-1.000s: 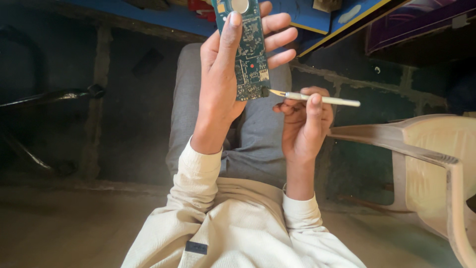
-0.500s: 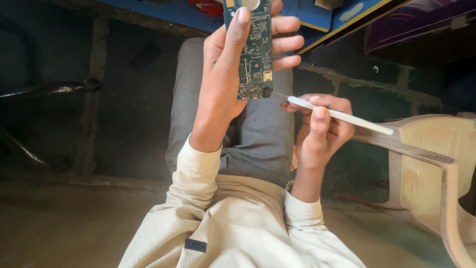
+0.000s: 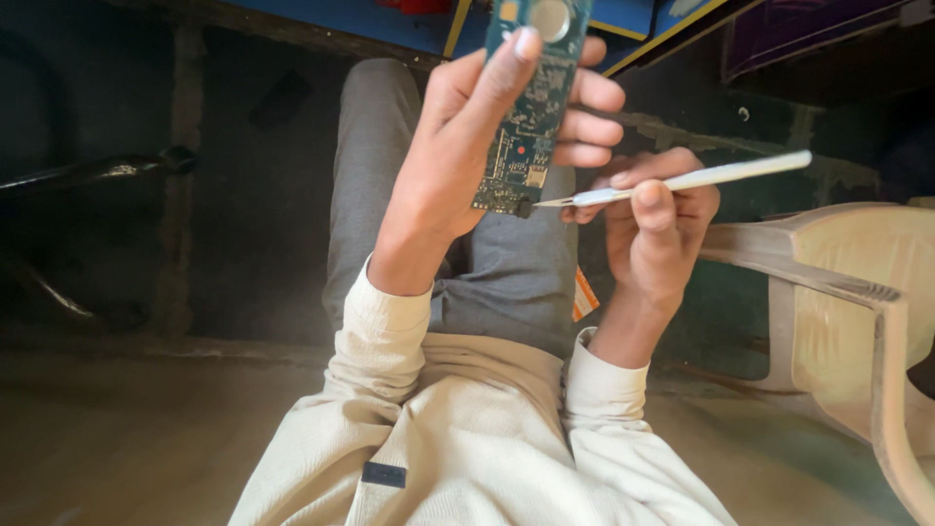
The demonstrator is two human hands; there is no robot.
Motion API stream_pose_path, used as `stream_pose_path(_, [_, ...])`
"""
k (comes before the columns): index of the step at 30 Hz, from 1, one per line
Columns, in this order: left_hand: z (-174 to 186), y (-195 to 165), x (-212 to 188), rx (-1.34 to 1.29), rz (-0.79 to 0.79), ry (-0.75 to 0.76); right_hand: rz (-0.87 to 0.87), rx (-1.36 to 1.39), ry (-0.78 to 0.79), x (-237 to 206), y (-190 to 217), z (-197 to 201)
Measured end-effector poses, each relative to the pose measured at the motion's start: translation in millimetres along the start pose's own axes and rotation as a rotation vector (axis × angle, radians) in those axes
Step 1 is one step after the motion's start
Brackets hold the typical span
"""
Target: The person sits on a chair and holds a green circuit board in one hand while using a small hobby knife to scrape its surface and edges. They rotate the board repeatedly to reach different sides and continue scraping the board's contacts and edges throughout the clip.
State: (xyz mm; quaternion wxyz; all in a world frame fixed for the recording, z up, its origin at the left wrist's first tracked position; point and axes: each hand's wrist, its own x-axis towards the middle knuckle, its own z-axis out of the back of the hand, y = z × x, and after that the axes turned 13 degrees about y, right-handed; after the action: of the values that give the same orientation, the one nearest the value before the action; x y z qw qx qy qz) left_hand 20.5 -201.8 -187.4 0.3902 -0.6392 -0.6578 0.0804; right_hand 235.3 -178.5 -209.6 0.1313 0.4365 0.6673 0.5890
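Beige plastic chair (image 3: 857,292) at right, grey trouser leg (image 3: 506,263), cream sweater (image 3: 467,438), blue table edge (image 3: 390,19) above, dusty floor (image 3: 146,438)

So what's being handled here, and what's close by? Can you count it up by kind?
Circuit boards: 1, green board, held in the left hand.
Pointed tools: 1, white tool, held in the right hand, tip at the board's lower edge.
Chairs: 1, beige chair.
Total: 3
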Motion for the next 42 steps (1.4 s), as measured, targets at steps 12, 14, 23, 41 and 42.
stream_pose_path(12, [-1, 0, -17, 0.119, -0.048, -0.059, 0.252, -0.258, -0.160, -23, -29, -26])
stream_pose_path(14, [-1, -1, -20, 0.123, -0.031, -0.053, 0.268, -0.216, -0.195, -21, -28, -27])
stream_pose_path(23, [-5, -1, -29, 0.173, 0.051, 0.026, 0.137, -0.270, -0.076, -19, -15, -28])
stream_pose_path(41, [-4, 5, -26, 0.246, -0.035, -0.007, -0.197, -0.436, 0.156, 32, 35, -21])
stream_pose_path(42, [-4, 4, -27, 0.213, -0.022, -0.014, -0.196, -0.442, 0.164, 34, 35, -20])
